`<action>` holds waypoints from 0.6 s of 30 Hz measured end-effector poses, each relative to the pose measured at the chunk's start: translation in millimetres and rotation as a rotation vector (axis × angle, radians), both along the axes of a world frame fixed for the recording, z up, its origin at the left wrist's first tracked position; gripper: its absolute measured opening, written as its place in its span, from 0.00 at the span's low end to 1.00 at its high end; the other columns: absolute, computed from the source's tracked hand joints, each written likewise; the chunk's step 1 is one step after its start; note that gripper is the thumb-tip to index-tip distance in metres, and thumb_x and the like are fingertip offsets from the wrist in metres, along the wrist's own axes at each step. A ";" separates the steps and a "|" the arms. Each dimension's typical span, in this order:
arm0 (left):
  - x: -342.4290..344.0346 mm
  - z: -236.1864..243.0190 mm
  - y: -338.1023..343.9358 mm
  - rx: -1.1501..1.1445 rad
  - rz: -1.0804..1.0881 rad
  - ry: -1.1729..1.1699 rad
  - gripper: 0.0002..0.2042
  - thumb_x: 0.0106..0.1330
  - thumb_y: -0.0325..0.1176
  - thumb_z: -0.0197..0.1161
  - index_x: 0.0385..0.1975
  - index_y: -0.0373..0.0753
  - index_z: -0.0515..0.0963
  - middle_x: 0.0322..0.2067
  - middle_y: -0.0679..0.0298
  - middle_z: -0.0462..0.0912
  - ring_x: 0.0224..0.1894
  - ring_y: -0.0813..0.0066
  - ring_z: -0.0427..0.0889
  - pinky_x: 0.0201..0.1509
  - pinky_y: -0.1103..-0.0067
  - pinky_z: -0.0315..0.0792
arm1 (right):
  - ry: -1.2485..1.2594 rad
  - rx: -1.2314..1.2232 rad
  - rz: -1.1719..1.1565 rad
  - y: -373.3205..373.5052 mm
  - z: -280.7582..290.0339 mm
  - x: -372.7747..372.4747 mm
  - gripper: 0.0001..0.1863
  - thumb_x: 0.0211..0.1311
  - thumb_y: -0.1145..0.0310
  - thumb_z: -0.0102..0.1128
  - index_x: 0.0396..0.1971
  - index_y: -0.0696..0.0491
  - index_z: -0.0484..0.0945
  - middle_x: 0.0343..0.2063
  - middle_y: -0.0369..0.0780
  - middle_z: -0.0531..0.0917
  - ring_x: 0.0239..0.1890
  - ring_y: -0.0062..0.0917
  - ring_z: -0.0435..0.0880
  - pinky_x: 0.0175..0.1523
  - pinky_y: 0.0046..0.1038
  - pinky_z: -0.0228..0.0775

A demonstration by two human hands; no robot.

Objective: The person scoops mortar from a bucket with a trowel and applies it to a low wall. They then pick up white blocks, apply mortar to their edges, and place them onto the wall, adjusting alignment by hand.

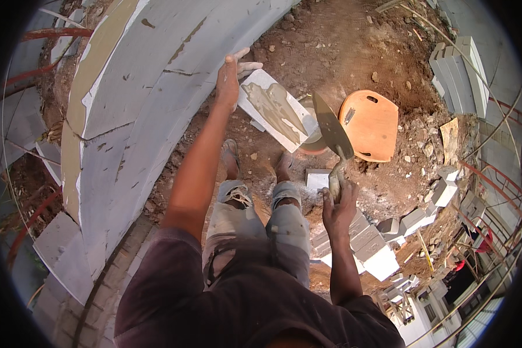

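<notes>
A pale rectangular building block (253, 110) carries a smeared layer of wet grey mortar (275, 107) on its upper face. My left hand (229, 81) grips the block at its far left end, with some fingers reaching past the edge. In my right hand (340, 211) is the handle of a trowel (330, 124), its broad blade pointing away from me beside the block's right end. Partly hidden behind block and blade is a round bucket (314, 151). Whether the block rests on the bucket's rim, I cannot tell.
Along my left runs a block wall (151, 75) topped with mortar (73, 145). An orange plastic panel with slots (377, 127) lies right of the bucket. Stacked blocks (461, 78) stand far right; more blocks (383, 261) lie near right on rubble-strewn soil (330, 46).
</notes>
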State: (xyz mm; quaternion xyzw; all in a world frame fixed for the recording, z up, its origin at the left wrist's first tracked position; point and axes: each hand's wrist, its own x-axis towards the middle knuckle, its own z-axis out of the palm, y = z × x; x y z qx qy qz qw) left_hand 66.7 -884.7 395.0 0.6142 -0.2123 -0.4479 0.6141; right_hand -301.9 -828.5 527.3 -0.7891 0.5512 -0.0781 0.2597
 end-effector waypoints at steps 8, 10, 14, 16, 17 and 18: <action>-1.7 -0.2 5.0 0.013 -0.027 0.003 0.50 0.67 0.77 0.33 0.68 0.32 0.64 0.48 0.48 0.85 0.54 0.61 0.81 0.66 0.66 0.67 | 0.163 0.449 -0.170 -22.7 -286.0 -87.5 0.32 0.56 0.68 0.67 0.62 0.56 0.70 0.52 0.56 0.78 0.57 0.52 0.76 0.59 0.45 0.70; -2.2 5.3 4.2 0.017 -0.040 -0.002 0.50 0.66 0.78 0.33 0.68 0.33 0.65 0.47 0.49 0.85 0.53 0.61 0.81 0.66 0.65 0.67 | 0.177 0.254 0.038 -30.8 -320.1 -77.8 0.39 0.53 0.68 0.68 0.67 0.56 0.64 0.56 0.56 0.77 0.59 0.53 0.74 0.61 0.47 0.69; 11.2 -7.1 10.6 -0.132 -0.020 0.400 0.52 0.63 0.79 0.34 0.71 0.35 0.61 0.60 0.45 0.75 0.67 0.58 0.69 0.73 0.63 0.60 | 0.116 0.258 0.282 -21.4 -383.8 -45.0 0.39 0.53 0.59 0.70 0.65 0.52 0.69 0.64 0.49 0.73 0.63 0.50 0.71 0.67 0.49 0.63; 28.7 -42.6 18.7 -0.120 -0.056 0.409 0.52 0.64 0.79 0.33 0.73 0.36 0.57 0.69 0.46 0.63 0.75 0.56 0.58 0.77 0.63 0.53 | -0.216 0.145 0.395 -11.9 -401.7 -11.0 0.34 0.55 0.54 0.70 0.61 0.52 0.74 0.61 0.49 0.75 0.66 0.47 0.69 0.70 0.48 0.58; 35.1 -66.3 23.1 -0.056 -0.111 0.316 0.51 0.65 0.78 0.33 0.73 0.36 0.56 0.70 0.46 0.63 0.74 0.56 0.59 0.78 0.63 0.52 | -0.194 0.146 0.435 -3.6 -410.1 3.5 0.34 0.55 0.54 0.70 0.61 0.52 0.74 0.61 0.49 0.75 0.66 0.47 0.69 0.70 0.48 0.58; 38.0 -93.2 24.3 0.008 -0.167 0.220 0.51 0.65 0.78 0.33 0.74 0.36 0.56 0.70 0.47 0.63 0.74 0.56 0.60 0.78 0.63 0.52 | -0.122 0.146 0.460 5.5 -419.6 12.2 0.35 0.54 0.54 0.70 0.61 0.52 0.74 0.61 0.49 0.75 0.66 0.47 0.69 0.70 0.48 0.59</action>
